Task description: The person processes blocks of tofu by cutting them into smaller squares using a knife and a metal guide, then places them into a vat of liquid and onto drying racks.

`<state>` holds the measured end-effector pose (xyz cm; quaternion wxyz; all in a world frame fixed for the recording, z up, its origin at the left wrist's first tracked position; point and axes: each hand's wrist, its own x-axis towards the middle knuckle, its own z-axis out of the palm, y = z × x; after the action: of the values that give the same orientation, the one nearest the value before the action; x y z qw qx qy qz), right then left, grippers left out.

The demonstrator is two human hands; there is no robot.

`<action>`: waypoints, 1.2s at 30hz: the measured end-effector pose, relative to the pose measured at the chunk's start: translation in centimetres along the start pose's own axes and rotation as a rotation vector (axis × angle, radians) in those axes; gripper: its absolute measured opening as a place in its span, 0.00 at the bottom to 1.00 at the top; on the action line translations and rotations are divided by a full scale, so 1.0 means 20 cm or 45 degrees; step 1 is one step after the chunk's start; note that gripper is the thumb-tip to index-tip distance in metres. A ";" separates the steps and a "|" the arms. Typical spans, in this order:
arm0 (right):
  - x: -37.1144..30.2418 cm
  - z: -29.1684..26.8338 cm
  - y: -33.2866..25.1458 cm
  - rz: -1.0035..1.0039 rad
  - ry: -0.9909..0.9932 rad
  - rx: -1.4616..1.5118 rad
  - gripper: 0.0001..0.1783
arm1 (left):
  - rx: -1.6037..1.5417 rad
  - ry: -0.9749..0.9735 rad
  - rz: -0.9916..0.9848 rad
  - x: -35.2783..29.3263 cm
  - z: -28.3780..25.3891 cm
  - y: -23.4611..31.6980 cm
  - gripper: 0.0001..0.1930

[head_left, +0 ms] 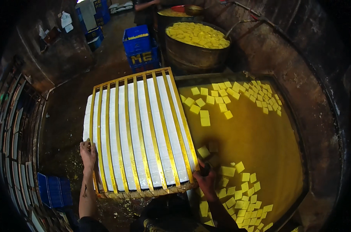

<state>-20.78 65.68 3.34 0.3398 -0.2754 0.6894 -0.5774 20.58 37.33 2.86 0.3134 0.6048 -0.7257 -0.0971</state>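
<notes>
A yellow slatted frame (182,116) lies over a sheet of white tofu (126,131) scored into squares, the whole tilted in front of me. On its left edge, near the front corner, my left hand (88,154) is closed with the fingers wrapped round the rim. My right hand (206,177) grips the right edge by the near corner, partly in shadow. A brownish cloth-like edge (144,192) shows beneath the near end of the slats. What supports the tofu from below is hidden. Beside my right hand, yellow tofu blocks (243,205) float in a vat.
The wide vat of yellow liquid (260,147) takes up the right side. Beyond it stands a round tub (196,56) heaped with yellow blocks. Blue crates (136,44) are stacked at the far side, another blue crate (55,190) at lower left. Racks (16,127) line the left; a person (144,13) stands far off.
</notes>
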 end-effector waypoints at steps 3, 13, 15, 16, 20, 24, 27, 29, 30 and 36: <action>0.02 -0.06 0.03 -0.013 0.013 0.016 0.29 | 0.130 0.064 0.002 -0.22 -0.10 0.06 0.22; 0.02 0.00 -0.05 0.125 -0.053 -0.164 0.33 | -0.803 0.224 -0.827 -1.25 -0.25 -0.22 0.06; 0.02 -0.02 0.00 -0.002 -0.012 0.127 0.32 | -0.708 0.261 -0.864 -1.18 -0.23 -0.05 0.08; 0.02 -0.05 0.00 0.038 -0.094 0.089 0.32 | -0.686 0.272 -0.833 -1.16 -0.23 -0.02 0.08; 0.03 -0.10 0.11 -0.033 -0.014 -0.108 0.34 | -1.073 0.220 -1.060 -1.05 -0.28 0.16 0.09; 0.04 -0.07 0.11 -0.072 -0.013 -0.141 0.34 | -1.148 0.183 -1.081 -1.11 -0.29 0.09 0.11; 0.05 -0.09 0.10 -0.072 -0.019 -0.145 0.34 | -1.228 0.200 -1.114 -1.07 -0.30 0.15 0.11; 0.05 -0.09 0.09 -0.071 -0.005 -0.138 0.34 | -1.202 0.182 -1.068 -1.10 -0.27 0.11 0.11; 0.04 -0.09 0.08 -0.020 0.005 -0.145 0.34 | -1.170 0.162 -1.022 -1.11 -0.25 0.09 0.11; 0.06 -0.14 0.11 -0.015 0.033 -0.149 0.35 | -1.236 0.129 -1.077 -1.06 -0.29 0.16 0.12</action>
<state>-23.57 66.87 1.24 0.3108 -0.2914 0.7247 -0.5416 22.74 59.33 1.96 0.5198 0.6318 -0.2824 -0.5008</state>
